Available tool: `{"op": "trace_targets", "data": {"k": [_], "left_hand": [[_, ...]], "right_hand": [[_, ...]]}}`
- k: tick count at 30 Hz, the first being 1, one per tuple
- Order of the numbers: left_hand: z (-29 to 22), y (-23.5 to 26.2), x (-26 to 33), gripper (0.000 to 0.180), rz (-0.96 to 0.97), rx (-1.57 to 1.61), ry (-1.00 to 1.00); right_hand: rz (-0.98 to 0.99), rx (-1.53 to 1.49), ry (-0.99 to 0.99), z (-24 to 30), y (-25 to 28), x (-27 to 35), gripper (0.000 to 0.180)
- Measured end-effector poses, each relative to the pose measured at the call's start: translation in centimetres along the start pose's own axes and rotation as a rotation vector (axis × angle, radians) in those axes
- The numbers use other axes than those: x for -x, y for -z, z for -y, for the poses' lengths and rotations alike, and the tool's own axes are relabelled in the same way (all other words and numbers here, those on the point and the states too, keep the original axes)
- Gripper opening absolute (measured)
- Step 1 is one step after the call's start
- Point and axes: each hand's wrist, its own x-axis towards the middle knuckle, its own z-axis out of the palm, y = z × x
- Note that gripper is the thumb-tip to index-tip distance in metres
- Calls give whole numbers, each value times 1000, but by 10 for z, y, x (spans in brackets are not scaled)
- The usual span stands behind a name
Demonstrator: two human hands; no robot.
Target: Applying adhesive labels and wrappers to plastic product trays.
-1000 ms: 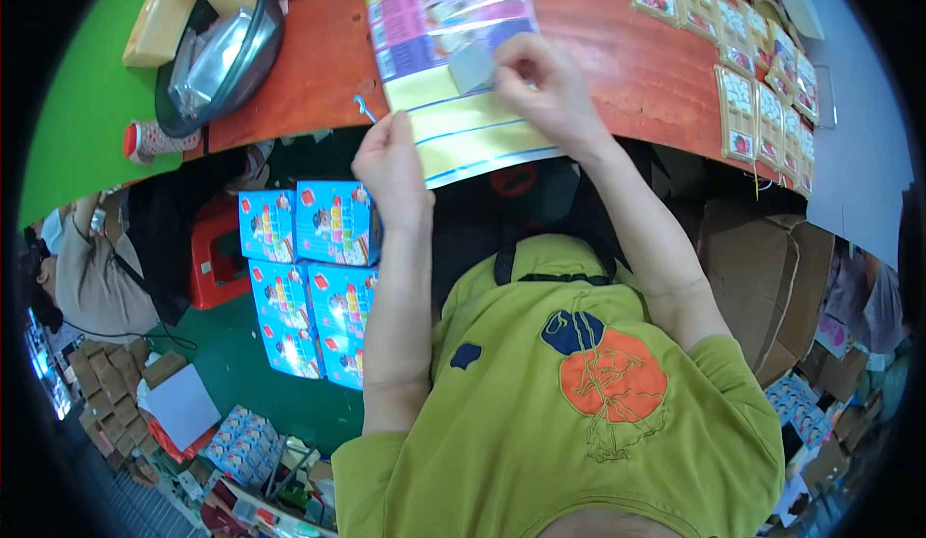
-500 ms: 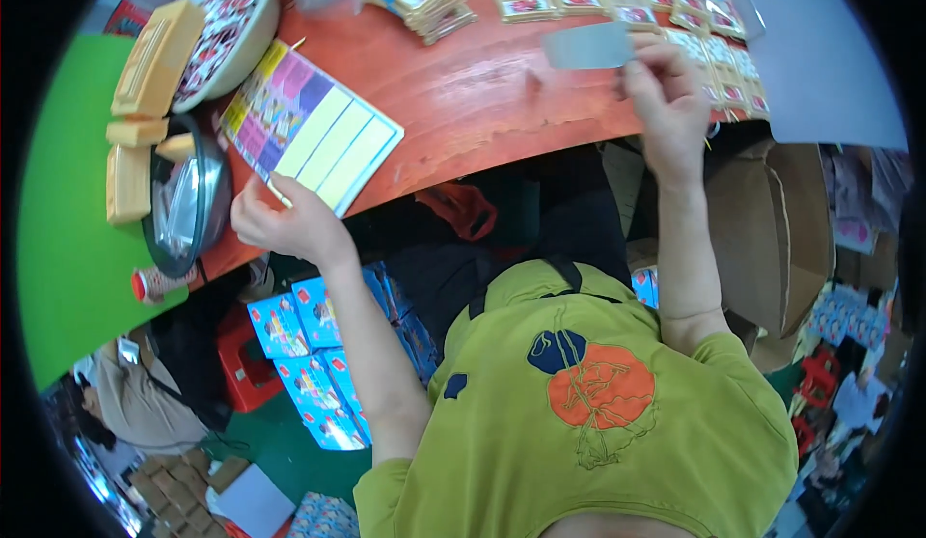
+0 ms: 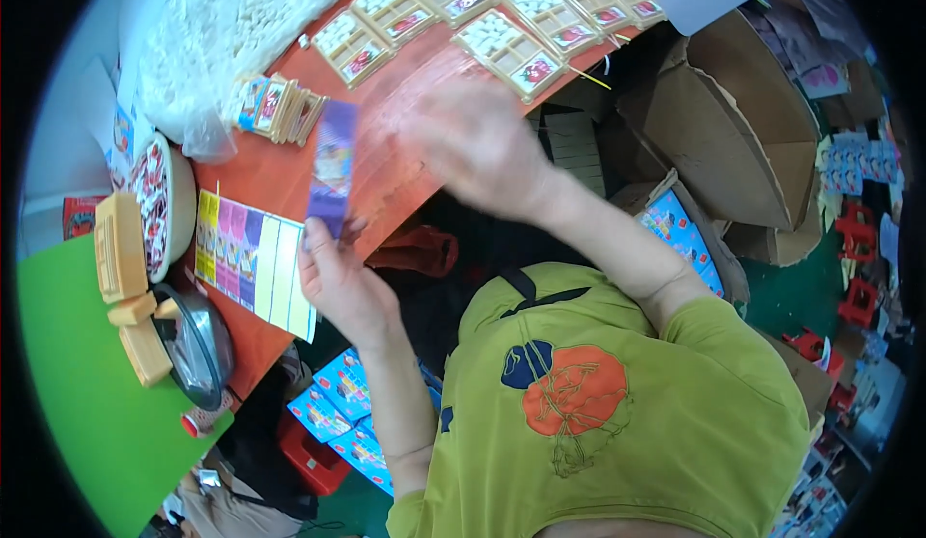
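Note:
My left hand [image 3: 345, 282] pinches the lower end of a purple printed sticker strip [image 3: 333, 166], holding it upright above the table's front edge. Beneath and to the left lies a sticker sheet [image 3: 231, 248] with yellow, pink and purple printed strips and pale bare bands on its right part. My right hand [image 3: 482, 147] is over the red table, to the right of the strip. It is smeared by motion, so its fingers and anything in them cannot be made out. Beyond the strip, a stack of small filled trays [image 3: 275, 110] stands on the table.
Several compartment trays [image 3: 516, 51] with white pieces stand in rows at the back. A big clear bag of white pieces [image 3: 241, 27] lies far left. A bowl [image 3: 178, 200], yellow plastic blocks [image 3: 119, 247] and a dark-rimmed basin [image 3: 207, 345] sit left. An open cardboard box [image 3: 733, 113] stands right.
My left hand has left the sheet's edge and now holds up a purple strip. My right hand, earlier holding a pale translucent piece at right, has swung left. The view has turned.

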Motion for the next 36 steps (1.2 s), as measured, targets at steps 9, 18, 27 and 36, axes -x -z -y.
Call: {"op": "trace_targets", "data": {"k": [9, 18, 27, 36], "left_hand": [[-14, -16, 3, 20, 158, 62, 25], [-25, -37, 12, 20, 292, 45, 38], [-30, -64, 19, 27, 409, 181, 109], [-7, -66, 42, 11, 526, -66, 348]], "right_hand": [[338, 644, -479, -87, -6, 24, 34], [506, 539, -590, -31, -47, 19, 44], [101, 467, -489, -21, -16, 31, 34], [-80, -1715, -892, -3, 78, 82, 69]]}}
